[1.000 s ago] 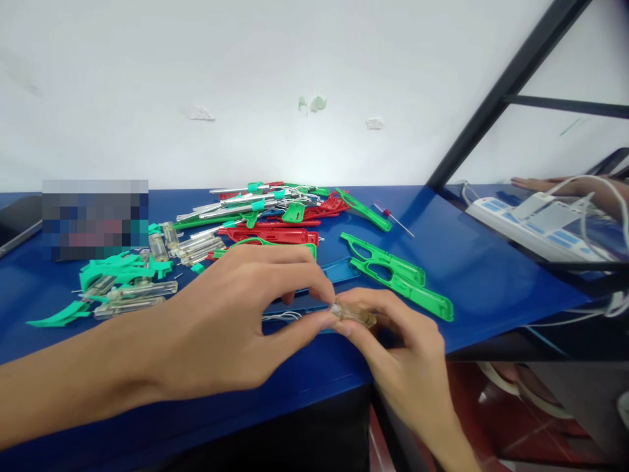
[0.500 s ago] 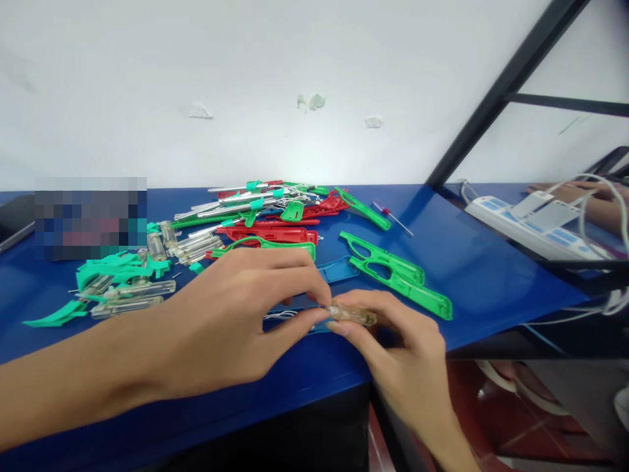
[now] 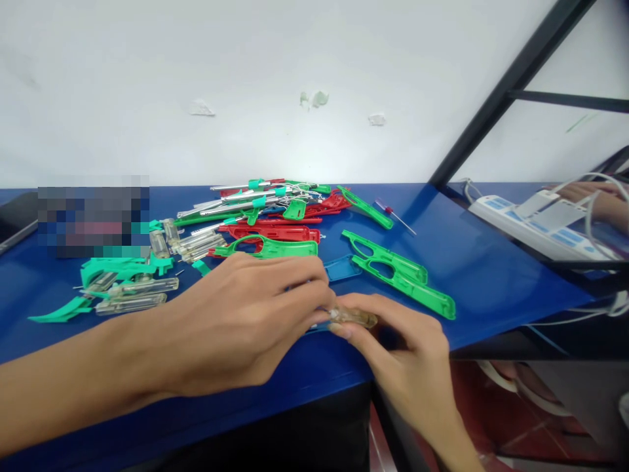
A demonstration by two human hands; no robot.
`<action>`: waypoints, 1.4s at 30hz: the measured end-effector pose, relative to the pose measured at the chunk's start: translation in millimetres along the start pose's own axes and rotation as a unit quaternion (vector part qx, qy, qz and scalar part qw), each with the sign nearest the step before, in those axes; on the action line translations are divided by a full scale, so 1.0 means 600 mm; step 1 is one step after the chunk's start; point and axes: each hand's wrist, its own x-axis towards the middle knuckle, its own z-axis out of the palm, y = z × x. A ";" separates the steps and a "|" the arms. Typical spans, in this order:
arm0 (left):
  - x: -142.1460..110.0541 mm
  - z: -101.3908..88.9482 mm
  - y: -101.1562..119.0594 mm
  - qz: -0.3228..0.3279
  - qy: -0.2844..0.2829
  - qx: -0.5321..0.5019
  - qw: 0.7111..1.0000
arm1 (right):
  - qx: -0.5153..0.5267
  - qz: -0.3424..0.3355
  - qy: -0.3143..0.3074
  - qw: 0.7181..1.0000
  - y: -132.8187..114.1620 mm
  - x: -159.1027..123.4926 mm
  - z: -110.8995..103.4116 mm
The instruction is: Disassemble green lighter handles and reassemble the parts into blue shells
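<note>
Between the thumb and fingers of my right hand [image 3: 413, 354] is a clear, amber-tinted lighter fuel tank [image 3: 356, 316], lying roughly level over the table's front edge. My left hand [image 3: 260, 314] has its fingers closed at the tank's left, whitish end. Its fingertips are partly hidden, so what they pinch cannot be made out. A blue casing piece under the hands shows only in part, and another blue casing half [image 3: 346, 269] lies just behind them. Two green lighter casing halves [image 3: 407, 282] rest beyond my right hand.
Behind lies a pile of metal lighter tubes [image 3: 236, 204] and red casings [image 3: 280, 233]. Several clear tanks [image 3: 137, 295] and teal plastic pieces [image 3: 63, 309] are at left. A small screwdriver [image 3: 396, 216] lies back right, near a white power strip [image 3: 535, 226]. Another person's hand shows far right.
My left fingers have curled in closer against the tank's end, covering the white wires seen beneath before. My right hand keeps its hold on the tank. The view has shifted slightly.
</note>
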 end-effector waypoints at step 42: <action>0.013 -0.023 -0.016 -0.098 -0.062 -0.164 0.980 | -0.007 0.013 0.003 1.000 0.001 -0.007 0.002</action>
